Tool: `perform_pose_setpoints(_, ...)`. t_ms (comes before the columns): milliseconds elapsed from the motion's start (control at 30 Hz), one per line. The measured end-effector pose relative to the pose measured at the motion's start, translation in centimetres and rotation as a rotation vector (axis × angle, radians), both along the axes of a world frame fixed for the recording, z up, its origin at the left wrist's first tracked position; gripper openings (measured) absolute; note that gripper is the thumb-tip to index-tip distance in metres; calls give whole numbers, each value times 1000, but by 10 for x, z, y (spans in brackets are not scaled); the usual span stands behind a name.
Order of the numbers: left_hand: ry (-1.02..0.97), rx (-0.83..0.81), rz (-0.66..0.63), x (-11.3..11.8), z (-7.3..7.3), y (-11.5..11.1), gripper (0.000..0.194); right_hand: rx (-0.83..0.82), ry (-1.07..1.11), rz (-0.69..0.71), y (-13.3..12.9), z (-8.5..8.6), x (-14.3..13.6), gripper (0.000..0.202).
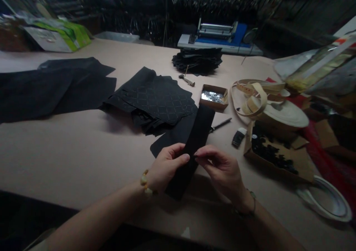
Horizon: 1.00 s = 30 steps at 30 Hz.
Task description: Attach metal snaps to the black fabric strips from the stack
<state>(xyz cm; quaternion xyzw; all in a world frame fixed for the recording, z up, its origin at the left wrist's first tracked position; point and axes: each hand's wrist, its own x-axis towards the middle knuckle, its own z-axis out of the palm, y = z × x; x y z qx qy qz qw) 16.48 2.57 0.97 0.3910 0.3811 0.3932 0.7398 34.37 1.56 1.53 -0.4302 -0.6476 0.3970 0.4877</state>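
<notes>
Our left hand (167,165) grips the black strip (200,126), its length slanting away rightward; our right hand (224,169), fingertips pinched, meets its right edge, contents unclear.

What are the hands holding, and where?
The left hand holds the black strip by its left edge, near mid-length, thumb on top. What the right hand pinches, if anything, is too small to tell.

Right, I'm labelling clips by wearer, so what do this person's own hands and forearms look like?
Both hands are ungloved, with no ring visible on the fingers. The left hand has a bracelet of chunky yellowish and pale beads at its wrist; the right hand has a thin, darker band. The forearms are mostly bare, without visible markings.
</notes>
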Motion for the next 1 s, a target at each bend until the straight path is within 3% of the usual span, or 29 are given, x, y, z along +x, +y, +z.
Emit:
perform_pose_setpoints(133, 37, 29, -24, 0, -1, -1, 30, 53, -31, -20, -1, -2, -1, 2)
perform_pose_setpoints(367, 102, 39, 6, 2, 0, 0, 29, -31, -81, -147, -3, -5, 2, 8)
perform_pose_setpoints(667, 199, 99, -37, -1, -1, 3, 29, -77, -136, -165, -3, 1, 5, 13)
perform_pose_setpoints(1000, 397, 312, -114, -9, 3, 6, 24, -251, -97, -130, 3, 7, 8, 20)
